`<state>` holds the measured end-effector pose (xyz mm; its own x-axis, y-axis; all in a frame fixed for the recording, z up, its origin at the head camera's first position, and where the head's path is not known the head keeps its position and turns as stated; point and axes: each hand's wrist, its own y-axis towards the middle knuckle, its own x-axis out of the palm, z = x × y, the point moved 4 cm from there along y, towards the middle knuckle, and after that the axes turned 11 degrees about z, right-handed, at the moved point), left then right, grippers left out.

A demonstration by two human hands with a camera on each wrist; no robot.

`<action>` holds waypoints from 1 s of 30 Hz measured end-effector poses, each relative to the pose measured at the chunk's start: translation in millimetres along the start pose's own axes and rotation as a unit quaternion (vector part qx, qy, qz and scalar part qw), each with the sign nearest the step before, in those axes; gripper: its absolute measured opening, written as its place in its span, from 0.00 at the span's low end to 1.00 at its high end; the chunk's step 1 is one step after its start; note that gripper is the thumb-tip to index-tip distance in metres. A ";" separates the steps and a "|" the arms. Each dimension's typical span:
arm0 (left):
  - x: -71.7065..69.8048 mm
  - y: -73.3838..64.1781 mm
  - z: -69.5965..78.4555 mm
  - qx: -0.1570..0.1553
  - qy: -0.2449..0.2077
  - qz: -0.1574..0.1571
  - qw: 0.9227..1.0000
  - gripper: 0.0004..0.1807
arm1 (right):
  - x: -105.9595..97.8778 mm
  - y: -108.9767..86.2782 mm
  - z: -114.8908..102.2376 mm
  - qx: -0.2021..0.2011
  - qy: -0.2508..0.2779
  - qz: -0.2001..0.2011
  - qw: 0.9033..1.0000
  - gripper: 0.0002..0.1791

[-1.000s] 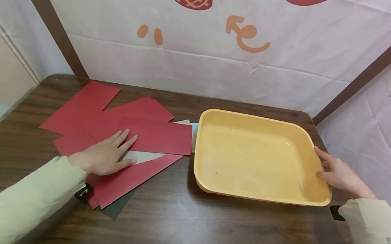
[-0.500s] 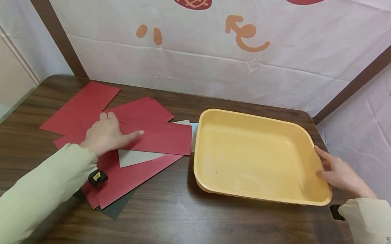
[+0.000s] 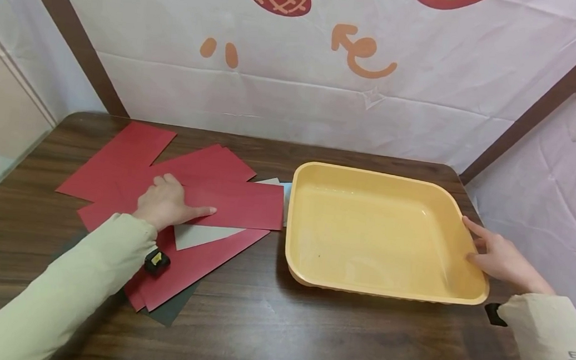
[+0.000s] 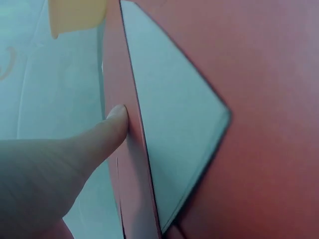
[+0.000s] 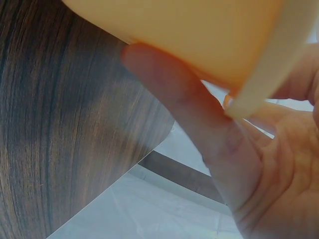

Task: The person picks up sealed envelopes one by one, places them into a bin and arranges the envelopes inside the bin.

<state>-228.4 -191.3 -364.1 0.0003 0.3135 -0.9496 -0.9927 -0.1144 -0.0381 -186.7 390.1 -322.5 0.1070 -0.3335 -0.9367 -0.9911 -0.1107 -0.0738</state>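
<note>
Left of the yellow plastic tray (image 3: 364, 235), red envelopes (image 3: 119, 160) lie overlapping, the top red envelope (image 3: 248, 206) reaching nearly to its rim. The left hand (image 3: 166, 205) rests on that envelope, thumb (image 4: 118, 113) stretched out, fingertips hidden; I cannot tell whether they grip. The right hand (image 3: 503, 259) grips the tray's right side between thumb and fingers. A white sheet (image 3: 201, 235) shows among the envelopes, left of the tray.
</note>
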 end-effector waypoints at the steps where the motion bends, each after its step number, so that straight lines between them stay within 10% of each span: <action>1: 0.2 0.1 0.2 -0.001 -0.002 0.000 1.000 0.51 | 0.3 -0.2 -0.1 -0.001 -0.001 0.000 1.000 0.46; 12: -2.3 3.1 -2.0 -0.029 -0.011 0.041 0.999 0.53 | -1.6 2.1 -2.9 -0.003 0.002 -0.001 1.000 0.46; 30: -10.1 -0.4 -9.9 -0.090 -0.252 0.001 0.964 0.38 | 1.5 2.1 -0.4 0.000 0.003 0.000 1.000 0.46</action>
<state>-226.8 -203.8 -357.5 -0.1043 0.7262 -0.6795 -0.9559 -0.2619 -0.1331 -188.6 388.9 -324.0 0.1082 -0.3397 -0.9343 -0.9910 -0.1114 -0.0743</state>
